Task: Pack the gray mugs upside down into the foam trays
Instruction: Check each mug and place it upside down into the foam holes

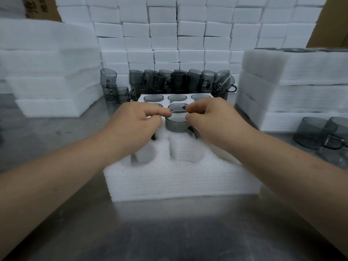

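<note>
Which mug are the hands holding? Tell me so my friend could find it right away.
Find the white foam tray in the middle of the metal table. In its middle column, one gray mug sits between the left hand and the right hand, which pinch its top edge. Unlike the mugs sunk level in the back row, it sticks up high out of its hole.

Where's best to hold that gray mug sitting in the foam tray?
Its upturned base edge, from above. The gray mug stands upside down, lower wall inside the foam tray, so only the top is free. Left hand and right hand pinch there.
</note>
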Action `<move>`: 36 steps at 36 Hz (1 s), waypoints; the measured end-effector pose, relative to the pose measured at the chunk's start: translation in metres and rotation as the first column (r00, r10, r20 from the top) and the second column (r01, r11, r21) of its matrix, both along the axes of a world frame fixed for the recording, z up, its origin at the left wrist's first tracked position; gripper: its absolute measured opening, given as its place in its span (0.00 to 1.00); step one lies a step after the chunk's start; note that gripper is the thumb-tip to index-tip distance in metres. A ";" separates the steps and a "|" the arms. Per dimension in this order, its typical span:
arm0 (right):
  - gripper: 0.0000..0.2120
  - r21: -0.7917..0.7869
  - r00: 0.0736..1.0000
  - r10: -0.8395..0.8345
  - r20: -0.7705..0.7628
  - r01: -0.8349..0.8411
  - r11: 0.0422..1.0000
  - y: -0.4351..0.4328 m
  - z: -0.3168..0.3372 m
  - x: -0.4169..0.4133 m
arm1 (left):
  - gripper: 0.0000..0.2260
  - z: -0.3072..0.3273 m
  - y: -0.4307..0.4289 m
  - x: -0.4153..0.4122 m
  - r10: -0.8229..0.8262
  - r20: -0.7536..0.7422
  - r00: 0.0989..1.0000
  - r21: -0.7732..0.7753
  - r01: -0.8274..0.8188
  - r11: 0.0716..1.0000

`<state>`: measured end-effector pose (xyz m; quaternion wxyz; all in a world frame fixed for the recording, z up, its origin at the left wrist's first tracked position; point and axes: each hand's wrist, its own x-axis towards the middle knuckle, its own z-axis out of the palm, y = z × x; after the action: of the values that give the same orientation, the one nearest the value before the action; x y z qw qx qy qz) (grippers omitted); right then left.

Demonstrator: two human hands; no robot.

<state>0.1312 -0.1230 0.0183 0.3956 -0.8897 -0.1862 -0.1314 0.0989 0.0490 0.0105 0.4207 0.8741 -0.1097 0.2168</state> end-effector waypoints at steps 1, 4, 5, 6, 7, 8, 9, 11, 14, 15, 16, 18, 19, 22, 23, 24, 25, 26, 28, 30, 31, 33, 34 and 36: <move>0.05 -0.002 1.000 0.004 -0.005 -0.004 1.000 0.000 0.000 0.001 | 0.20 0.000 0.000 0.000 0.000 -0.001 1.000 -0.001 0.000 1.000; 0.09 -0.007 1.000 0.018 -0.004 -0.018 1.000 0.000 0.000 0.002 | 0.19 0.000 0.000 0.000 0.005 -0.007 1.000 0.009 -0.005 1.000; 0.09 -0.006 1.000 0.024 -0.003 -0.024 1.000 0.000 -0.001 0.002 | 0.19 0.000 0.000 0.000 0.003 -0.008 1.000 0.011 -0.003 1.000; 0.08 -0.008 1.000 0.029 -0.001 -0.029 1.000 0.000 -0.001 0.002 | 0.20 0.000 0.000 0.000 0.001 -0.009 1.000 0.012 0.000 1.000; 0.07 -0.012 0.999 0.033 0.001 -0.033 0.999 0.000 -0.001 0.003 | 0.20 0.000 0.000 0.000 -0.002 -0.010 1.000 0.014 0.002 1.000; 0.07 -0.018 0.999 0.036 0.002 -0.036 0.999 0.000 -0.001 0.003 | 0.19 0.000 0.000 -0.001 -0.004 -0.012 1.000 0.018 0.004 1.000; 0.07 -0.023 0.999 0.037 0.001 -0.037 0.999 0.000 -0.001 0.003 | 0.19 0.000 0.000 -0.001 -0.005 -0.015 1.000 0.024 0.005 1.000; 0.06 -0.026 0.999 0.038 -0.005 -0.039 0.999 -0.001 -0.001 0.003 | 0.18 0.000 0.000 -0.001 -0.005 -0.022 1.000 0.037 0.006 0.999; 0.07 -0.036 0.999 0.038 -0.008 -0.038 0.999 0.000 -0.001 0.003 | 0.17 0.000 0.000 0.000 -0.010 -0.037 0.999 0.040 0.011 0.999; 0.07 -0.043 0.999 0.040 -0.009 -0.040 0.998 0.000 -0.001 0.004 | 0.17 0.000 0.000 0.000 -0.012 -0.041 0.999 0.039 0.013 0.999; 0.07 -0.049 0.999 0.043 -0.010 -0.043 0.998 0.000 -0.001 0.003 | 0.16 0.000 0.001 0.000 -0.013 -0.046 0.999 0.040 0.015 0.999; 0.08 -0.055 0.999 0.048 -0.014 -0.049 0.997 0.000 -0.001 0.004 | 0.15 0.000 0.001 0.000 -0.014 -0.056 0.998 0.039 0.016 0.999; 0.09 -0.059 0.999 0.048 -0.015 -0.049 0.997 0.000 -0.001 0.004 | 0.15 0.000 0.000 0.000 -0.013 -0.060 0.998 0.040 0.015 0.999; 0.11 -0.072 0.999 0.043 -0.019 -0.044 0.996 0.000 0.000 0.003 | 0.15 0.001 0.000 0.000 -0.007 -0.068 0.998 0.048 0.011 0.999; 0.12 -0.075 0.999 0.042 -0.017 -0.043 0.996 0.000 0.000 0.004 | 0.15 0.001 0.000 0.000 -0.008 -0.068 0.998 0.051 0.011 0.999; 0.12 -0.078 0.999 0.040 -0.015 -0.042 0.996 0.000 0.000 0.004 | 0.15 0.002 0.000 0.000 -0.009 -0.067 0.998 0.056 0.013 0.998; 0.12 -0.082 0.999 0.040 -0.013 -0.041 0.996 0.000 0.000 0.004 | 0.15 0.002 0.000 0.001 -0.009 -0.065 0.998 0.063 0.013 0.998; 0.13 -0.087 0.999 0.039 -0.012 -0.040 0.995 0.000 0.000 0.004 | 0.15 0.002 0.000 0.001 -0.009 -0.063 0.998 0.070 0.013 0.997; 0.14 -0.093 0.999 0.041 -0.012 -0.042 0.995 -0.001 -0.001 0.005 | 0.15 0.002 0.000 0.002 -0.008 -0.060 0.998 0.085 0.014 0.996; 0.14 -0.098 0.999 0.044 -0.010 -0.045 0.994 -0.001 -0.001 0.005 | 0.15 0.002 0.000 0.002 -0.011 -0.062 0.998 0.093 0.017 0.996; 0.14 -0.102 0.999 0.043 -0.008 -0.044 0.994 -0.001 -0.001 0.005 | 0.14 0.002 0.000 0.001 -0.013 -0.063 0.998 0.095 0.019 0.995; 0.14 -0.104 0.999 0.042 -0.003 -0.042 0.994 -0.001 -0.002 0.005 | 0.14 0.003 0.000 0.001 -0.014 -0.067 0.998 0.109 0.021 0.994; 0.14 -0.107 0.999 0.043 -0.001 -0.043 0.993 -0.002 -0.002 0.005 | 0.14 0.003 0.000 0.001 -0.013 -0.069 0.998 0.122 0.021 0.992; 0.14 -0.117 0.999 0.040 0.001 -0.040 0.992 -0.002 -0.002 0.005 | 0.16 0.003 0.000 0.002 -0.006 -0.073 0.997 0.150 0.017 0.989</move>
<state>0.1362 -0.1250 0.0162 0.3450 -0.9073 -0.2120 -0.1136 0.1005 0.0488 0.0131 0.3583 0.9100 -0.1154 0.1737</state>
